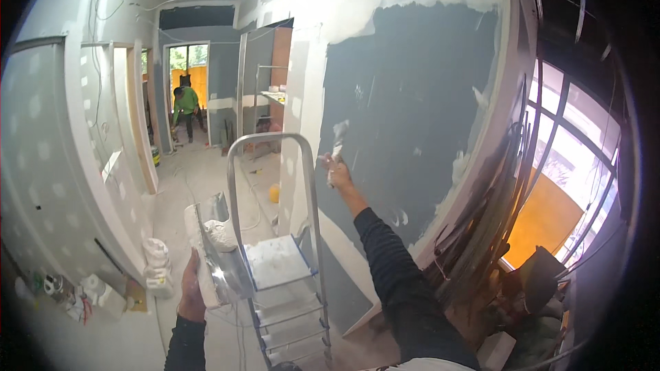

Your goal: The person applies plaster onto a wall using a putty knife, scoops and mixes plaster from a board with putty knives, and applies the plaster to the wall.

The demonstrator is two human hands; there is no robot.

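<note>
My right hand (338, 173) is raised to the wall, its fingers wrapped round a putty knife (337, 145) whose blade lies at the grey wall panel (419, 103). White filler is smeared on the panel beside the blade. Lower on the left, my left hand (192, 285) holds a wide metal plastering blade (228, 276) by its pale, filler-coated back edge. A lump of white filler (220, 235) sits on that blade. Its lower fingers are hidden behind the blade. Right beside it stands a metal stepladder (283, 264) with white-stained treads.
Metal strips and lengths of trim (474, 227) lean by the window (570, 165) on the right. White containers (158, 271) and tools stand along the left wall. A cable (258, 213) runs over the dusty floor. Far down the corridor a person in green (185, 102) bends forward.
</note>
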